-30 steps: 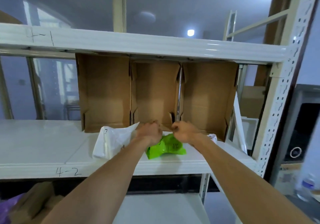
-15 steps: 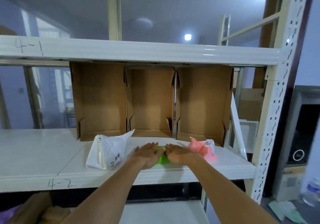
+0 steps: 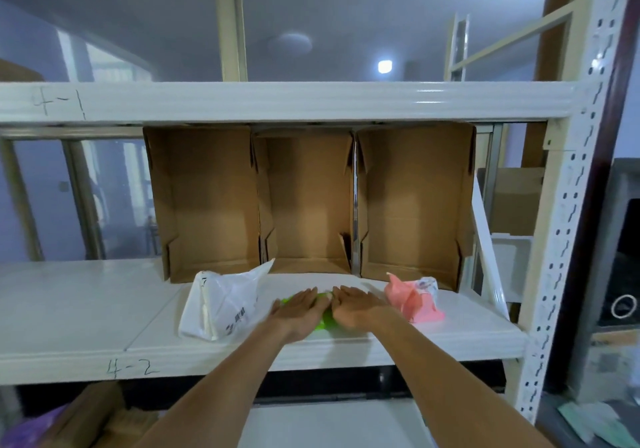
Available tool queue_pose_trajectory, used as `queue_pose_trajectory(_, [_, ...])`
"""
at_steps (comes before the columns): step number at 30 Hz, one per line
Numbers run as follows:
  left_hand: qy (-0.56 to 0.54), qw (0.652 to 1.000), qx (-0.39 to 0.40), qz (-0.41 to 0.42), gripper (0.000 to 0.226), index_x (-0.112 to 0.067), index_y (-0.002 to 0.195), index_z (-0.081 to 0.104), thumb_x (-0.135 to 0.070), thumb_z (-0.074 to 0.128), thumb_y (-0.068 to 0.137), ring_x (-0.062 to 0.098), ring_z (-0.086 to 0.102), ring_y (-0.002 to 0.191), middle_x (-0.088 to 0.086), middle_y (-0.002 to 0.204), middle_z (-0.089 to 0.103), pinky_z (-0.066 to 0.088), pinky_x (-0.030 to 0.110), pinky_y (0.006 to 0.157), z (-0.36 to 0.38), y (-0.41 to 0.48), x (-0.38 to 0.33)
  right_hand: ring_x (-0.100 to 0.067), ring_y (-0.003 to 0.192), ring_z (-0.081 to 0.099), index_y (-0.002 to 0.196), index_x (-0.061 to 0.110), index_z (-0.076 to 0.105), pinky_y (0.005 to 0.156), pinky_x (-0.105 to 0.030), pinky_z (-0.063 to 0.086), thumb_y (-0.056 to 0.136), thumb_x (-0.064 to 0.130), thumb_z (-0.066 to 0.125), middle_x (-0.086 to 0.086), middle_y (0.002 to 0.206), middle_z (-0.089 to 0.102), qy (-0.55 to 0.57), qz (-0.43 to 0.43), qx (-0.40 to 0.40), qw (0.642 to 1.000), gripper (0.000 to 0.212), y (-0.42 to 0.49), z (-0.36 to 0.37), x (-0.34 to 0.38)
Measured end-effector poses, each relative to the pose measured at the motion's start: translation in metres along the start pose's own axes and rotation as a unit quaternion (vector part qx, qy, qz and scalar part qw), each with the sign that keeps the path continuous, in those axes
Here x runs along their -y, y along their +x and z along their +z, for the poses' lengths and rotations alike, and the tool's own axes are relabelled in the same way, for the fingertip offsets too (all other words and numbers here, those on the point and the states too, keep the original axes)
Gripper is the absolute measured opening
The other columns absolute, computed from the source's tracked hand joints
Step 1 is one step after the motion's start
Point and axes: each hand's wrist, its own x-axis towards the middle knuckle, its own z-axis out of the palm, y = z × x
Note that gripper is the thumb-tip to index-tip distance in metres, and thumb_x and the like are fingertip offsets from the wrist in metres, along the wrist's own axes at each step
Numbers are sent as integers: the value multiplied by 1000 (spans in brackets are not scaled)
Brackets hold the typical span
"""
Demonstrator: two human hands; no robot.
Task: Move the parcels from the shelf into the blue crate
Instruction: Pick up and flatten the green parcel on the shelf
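A green parcel [image 3: 326,323] lies at the front of the white shelf [image 3: 433,347] marked 4-2, mostly covered by both hands. My left hand [image 3: 300,309] and my right hand [image 3: 358,309] rest palm-down on it, side by side, fingers stretched out flat. A white plastic parcel [image 3: 223,305] with a printed label lies just left of my left hand. A pink parcel [image 3: 412,300] lies just right of my right hand. No blue crate is in view.
Three open cardboard boxes [image 3: 308,201] stand on their sides at the back of the shelf, all empty. The upper shelf beam [image 3: 277,101] hangs overhead. A perforated upright [image 3: 568,239] bounds the right. Cardboard [image 3: 90,413] sits on the level below.
The green parcel has been pulled from the box mouth toward the front edge. My hands went from closed fists on it to flat palms over it. The pink parcel has come into view.
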Motion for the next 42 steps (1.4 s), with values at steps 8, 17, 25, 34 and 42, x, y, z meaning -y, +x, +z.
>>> queue_pose_trajectory(8, [73, 997, -11, 2, 61, -30, 161, 3, -49, 2, 103, 7, 1, 155, -10, 169, 3, -3, 43, 125, 3, 14, 17, -19, 156, 5, 161, 25, 9, 126, -45, 4, 103, 43, 12, 3, 170, 7, -43, -84, -25, 995, 61, -14, -11, 16])
queue_pose_trajectory(17, [110, 994, 18, 8, 83, -25, 162, -2, -72, 9, 95, 10, -2, 155, -7, 170, -2, 0, 44, 125, -3, 12, 16, -14, 156, -1, 161, 29, 6, 125, -46, -1, 103, 43, 9, 4, 170, 1, 21, -31, -13, 999, 60, 5, 3, -5])
queue_pose_trajectory(25, [122, 992, 32, 7, 119, -20, 161, -7, -95, 16, 72, 10, -5, 155, -6, 170, -7, 1, 45, 125, -7, 9, 16, -20, 156, 1, 161, 18, 6, 125, -43, 2, 102, 46, 11, -4, 170, 3, -39, 0, -31, 999, 66, -2, 1, -11])
queue_pose_trajectory(34, [46, 992, -111, 31, 91, -18, 161, 14, -77, 19, 92, 22, 14, 155, 4, 167, 20, -2, 47, 124, -10, 3, -23, -29, 116, 58, 120, 20, 65, 97, -42, 42, 95, 48, 34, -6, 125, 63, -113, 107, -214, 964, 48, -53, -77, -78])
queue_pose_trajectory(42, [55, 976, -163, 131, 46, -24, 110, 68, -52, 34, 97, 26, 52, 123, 2, 122, 67, 38, 43, 101, 14, 2, -96, -19, 67, 72, 77, 13, 73, 71, -34, 62, 85, 29, 64, -3, 73, 74, 100, 194, -144, 965, 20, -75, -77, -96])
